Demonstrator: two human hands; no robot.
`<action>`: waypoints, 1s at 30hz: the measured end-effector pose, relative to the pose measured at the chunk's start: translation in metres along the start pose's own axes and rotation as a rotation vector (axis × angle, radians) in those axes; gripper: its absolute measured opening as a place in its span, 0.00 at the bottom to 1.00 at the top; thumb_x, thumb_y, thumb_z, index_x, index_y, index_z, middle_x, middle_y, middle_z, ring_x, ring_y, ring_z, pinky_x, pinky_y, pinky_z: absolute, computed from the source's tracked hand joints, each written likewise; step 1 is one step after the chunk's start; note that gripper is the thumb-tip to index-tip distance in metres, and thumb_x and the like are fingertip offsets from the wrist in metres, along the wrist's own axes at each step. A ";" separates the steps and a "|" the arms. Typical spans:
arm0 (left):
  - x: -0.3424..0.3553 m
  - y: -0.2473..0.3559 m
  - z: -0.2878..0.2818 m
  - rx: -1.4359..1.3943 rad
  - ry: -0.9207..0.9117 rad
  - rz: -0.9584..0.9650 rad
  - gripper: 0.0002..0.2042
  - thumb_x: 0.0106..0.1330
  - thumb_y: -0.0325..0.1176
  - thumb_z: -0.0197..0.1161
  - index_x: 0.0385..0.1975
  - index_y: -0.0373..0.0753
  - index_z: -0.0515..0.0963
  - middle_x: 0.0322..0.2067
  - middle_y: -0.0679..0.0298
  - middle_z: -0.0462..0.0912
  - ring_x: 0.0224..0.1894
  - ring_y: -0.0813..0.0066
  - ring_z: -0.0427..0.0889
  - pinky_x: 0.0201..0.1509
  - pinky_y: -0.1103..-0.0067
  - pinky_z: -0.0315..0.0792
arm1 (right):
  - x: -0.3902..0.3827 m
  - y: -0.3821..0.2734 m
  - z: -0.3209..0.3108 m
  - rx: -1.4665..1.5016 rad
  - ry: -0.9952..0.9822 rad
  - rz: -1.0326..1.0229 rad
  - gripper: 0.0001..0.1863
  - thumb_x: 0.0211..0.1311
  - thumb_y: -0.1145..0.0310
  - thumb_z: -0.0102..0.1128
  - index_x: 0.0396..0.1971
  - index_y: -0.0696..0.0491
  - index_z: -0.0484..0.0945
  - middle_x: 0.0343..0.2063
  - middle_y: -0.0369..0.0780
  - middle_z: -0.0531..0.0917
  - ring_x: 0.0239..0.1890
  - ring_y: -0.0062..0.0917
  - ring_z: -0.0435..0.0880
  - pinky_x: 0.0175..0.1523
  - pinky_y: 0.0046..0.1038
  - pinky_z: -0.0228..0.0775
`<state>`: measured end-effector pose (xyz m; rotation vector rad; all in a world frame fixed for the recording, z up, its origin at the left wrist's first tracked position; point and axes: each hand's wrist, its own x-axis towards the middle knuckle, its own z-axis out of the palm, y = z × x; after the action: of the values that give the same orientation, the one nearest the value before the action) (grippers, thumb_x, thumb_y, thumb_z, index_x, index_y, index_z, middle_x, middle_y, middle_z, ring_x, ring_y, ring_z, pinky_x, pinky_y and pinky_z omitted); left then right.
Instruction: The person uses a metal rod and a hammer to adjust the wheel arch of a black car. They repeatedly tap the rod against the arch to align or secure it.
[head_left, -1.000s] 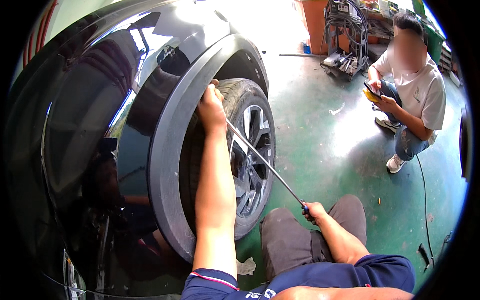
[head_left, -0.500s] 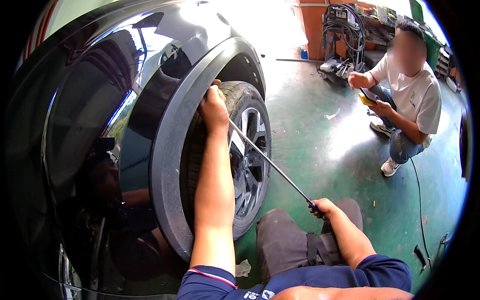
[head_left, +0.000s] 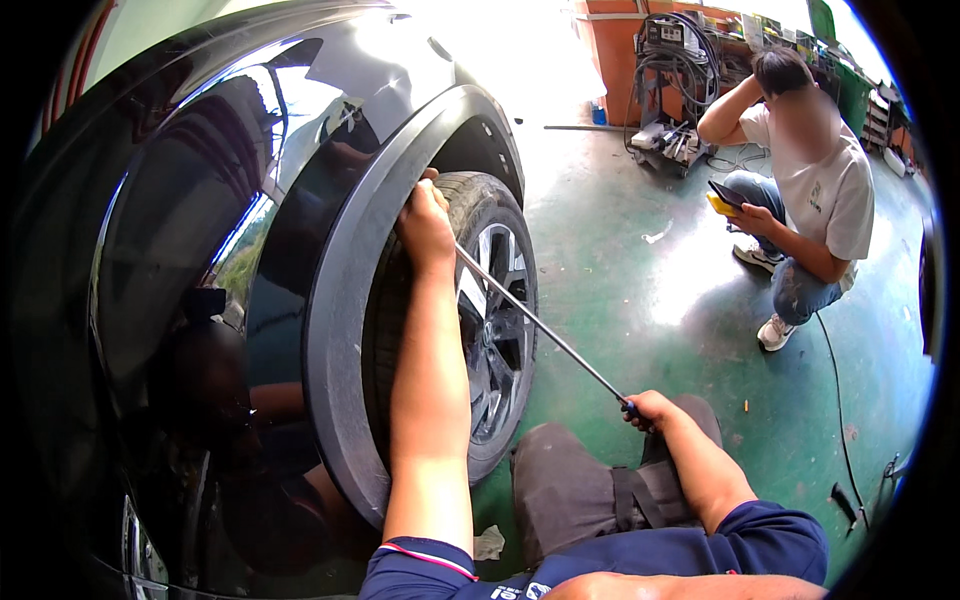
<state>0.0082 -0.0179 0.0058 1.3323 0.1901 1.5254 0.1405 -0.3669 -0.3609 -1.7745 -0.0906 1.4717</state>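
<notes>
My right hand (head_left: 652, 411) is wrapped round the dark blue handle of a long, thin steel pry bar (head_left: 545, 328). The bar slants up and left past the wheel (head_left: 497, 330), and its far end disappears behind my left wrist. My left hand (head_left: 428, 222) is closed at the upper inner edge of the grey wheel arch trim (head_left: 340, 300), just above the tyre (head_left: 462, 195). What its fingers hold is hidden. The trim borders the glossy black body panel (head_left: 285, 270) of a car.
At the right a person (head_left: 815, 190) squats, holding a dark phone-like device with yellow on it (head_left: 728, 198). Behind stands a wheeled machine (head_left: 675, 95) with coiled cables. A thin black cable (head_left: 838, 400) and a dark tool (head_left: 843, 505) lie on the green floor (head_left: 640, 340).
The squatting person has raised one hand to the head and lowered the device slightly. My hands and the bar keep nearly the same position; the view has shifted a little.
</notes>
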 end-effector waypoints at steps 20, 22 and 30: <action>0.001 0.001 0.003 -0.056 0.000 -0.008 0.07 0.66 0.28 0.51 0.32 0.33 0.76 0.14 0.71 0.62 0.14 0.84 0.58 0.19 0.81 0.52 | 0.017 0.013 0.000 0.038 0.048 -0.050 0.19 0.71 0.53 0.56 0.24 0.51 0.78 0.20 0.36 0.81 0.14 0.19 0.71 0.18 0.25 0.59; 0.001 0.002 0.003 -0.037 0.007 0.007 0.07 0.66 0.28 0.52 0.32 0.33 0.76 0.14 0.71 0.62 0.15 0.83 0.58 0.19 0.81 0.53 | 0.008 0.003 -0.004 0.016 0.054 -0.041 0.18 0.72 0.56 0.56 0.25 0.52 0.78 0.22 0.37 0.83 0.14 0.19 0.73 0.18 0.25 0.62; 0.003 0.000 -0.005 -0.065 -0.019 -0.002 0.07 0.67 0.28 0.51 0.33 0.33 0.76 0.14 0.71 0.62 0.15 0.83 0.57 0.20 0.81 0.52 | 0.001 0.014 0.033 -0.008 0.096 0.025 0.20 0.69 0.47 0.55 0.28 0.48 0.80 0.19 0.34 0.80 0.12 0.19 0.69 0.16 0.25 0.50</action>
<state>0.0046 -0.0128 0.0062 1.2941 0.1288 1.5048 0.1066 -0.3583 -0.3702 -1.8557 -0.0254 1.4026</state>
